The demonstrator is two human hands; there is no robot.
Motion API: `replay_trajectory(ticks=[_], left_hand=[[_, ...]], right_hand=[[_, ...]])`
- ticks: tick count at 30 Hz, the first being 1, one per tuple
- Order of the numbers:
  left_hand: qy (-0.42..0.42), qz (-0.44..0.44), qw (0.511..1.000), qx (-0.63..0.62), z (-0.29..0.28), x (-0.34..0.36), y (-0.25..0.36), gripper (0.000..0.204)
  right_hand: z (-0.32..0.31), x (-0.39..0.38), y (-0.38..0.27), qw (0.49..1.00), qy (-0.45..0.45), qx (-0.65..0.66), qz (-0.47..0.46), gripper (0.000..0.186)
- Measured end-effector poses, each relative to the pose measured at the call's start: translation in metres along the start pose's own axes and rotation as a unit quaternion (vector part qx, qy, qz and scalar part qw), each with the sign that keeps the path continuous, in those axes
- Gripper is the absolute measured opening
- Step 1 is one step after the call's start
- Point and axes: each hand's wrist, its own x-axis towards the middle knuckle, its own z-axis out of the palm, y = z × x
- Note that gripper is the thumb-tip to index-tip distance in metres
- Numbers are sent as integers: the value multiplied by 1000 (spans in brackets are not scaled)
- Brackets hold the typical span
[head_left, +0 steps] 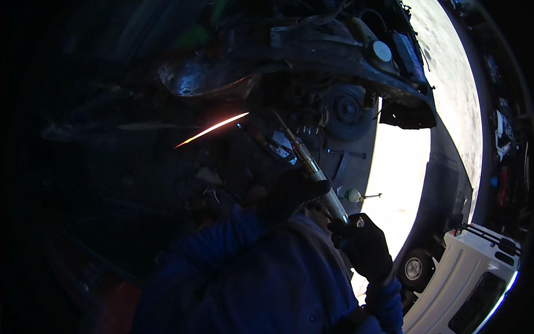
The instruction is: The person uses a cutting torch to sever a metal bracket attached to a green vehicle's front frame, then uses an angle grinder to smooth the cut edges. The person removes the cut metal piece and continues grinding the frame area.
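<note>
My black-gloved left hand (295,192) is wrapped round the middle of a metal gas torch (309,161). My gloved right hand (361,245) is closed on the torch's rear end, around a small valve knob. The torch's bent nozzle points up to the left, and a bright orange-white flame (214,127) streaks from near its tip toward the lower left. Above the flame is a dark, worn metal panel (189,75) of a vehicle's underside or body; exactly what the flame touches is too dark to tell.
A wheel (345,111) and dark vehicle parts lie beyond the torch. A pale bottle (352,195) and a metal tool (340,167) are on the ground. A white vehicle (467,278) stands at lower right, beside bright sunlit ground (397,183). The left side is in deep shadow.
</note>
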Motion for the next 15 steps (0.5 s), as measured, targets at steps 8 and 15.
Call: replay_trajectory(ticks=[8, 15], left_hand=[[69, 40, 995, -64, 28, 57, -11, 21], [199, 71, 977, -37, 90, 119, -15, 37]], right_hand=[[-82, 47, 64, 992, -73, -37, -92, 52], [-199, 101, 103, 989, -68, 132, 24, 51]])
